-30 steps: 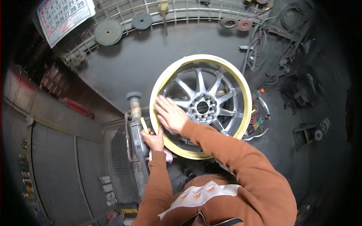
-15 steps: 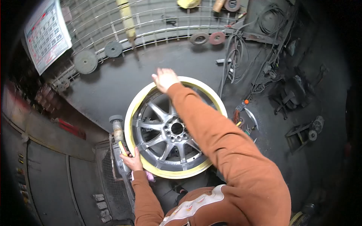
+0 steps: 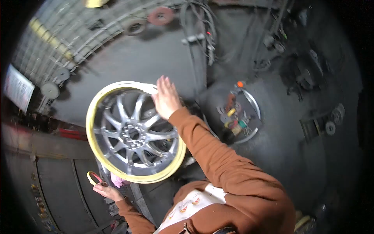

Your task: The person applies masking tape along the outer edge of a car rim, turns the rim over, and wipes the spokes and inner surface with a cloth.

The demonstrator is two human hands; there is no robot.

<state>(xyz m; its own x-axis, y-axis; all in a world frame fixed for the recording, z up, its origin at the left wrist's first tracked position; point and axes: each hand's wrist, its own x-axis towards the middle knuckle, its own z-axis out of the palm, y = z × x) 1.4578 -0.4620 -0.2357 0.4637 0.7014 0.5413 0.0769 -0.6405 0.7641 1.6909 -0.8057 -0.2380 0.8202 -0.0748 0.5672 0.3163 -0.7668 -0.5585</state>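
Note:
A shiny multi-spoke alloy wheel rim (image 3: pixel 125 132) lies face up in front of me, with yellow masking tape (image 3: pixel 91 126) around its outer lip. My right hand (image 3: pixel 167 99) rests flat against the upper right of the taped lip, fingers stretched out. Below and left of the wheel, my left hand (image 3: pixel 107 191) grips a roll of yellow tape (image 3: pixel 93 178), held apart from the rim. Whether a strip still joins the roll to the wheel, I cannot tell. Just under the lip, near my left hand, shows a pink cloth (image 3: pixel 118 179).
Right of the wheel is a round tray (image 3: pixel 255 103) of small tools and discs, with an orange-capped bottle (image 3: pixel 240 84). Cables (image 3: pixel 191 66) hang behind it. Abrasive discs (image 3: pixel 161 16) sit along a wire rack at the back. A calendar (image 3: pixel 18 87) hangs at far left.
My view has swung right, so the wheel appears farther left. My left hand has come away from the lip with the tape roll. My right hand has shifted clockwise along the rim.

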